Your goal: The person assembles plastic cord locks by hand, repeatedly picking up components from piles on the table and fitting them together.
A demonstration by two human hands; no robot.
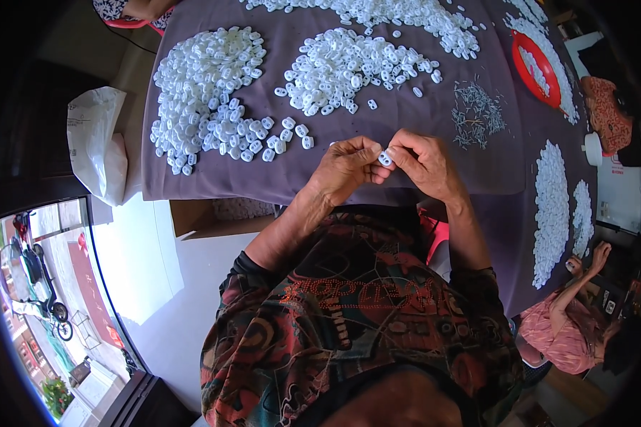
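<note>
White plastic piece [385, 159] sits pinched between both hands over the counter [420, 114] edge: left hand [345, 167] and right hand [424, 164] each clench it in a fingertip grip. Fitting step, seemingly; next needs careful alignment.

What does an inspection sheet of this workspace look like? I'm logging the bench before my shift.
Surface: table under a purple-grey cloth.
Job's things: small white piece pinched between left hand and right hand; white piece heaps spread across the cloth.
Clutter: thin metal pins pile; red bowl; white bag; cardboard box.
Hands: both closed on the piece.
Cables: nothing seen.
Surroundings: another person seated at right.
</note>
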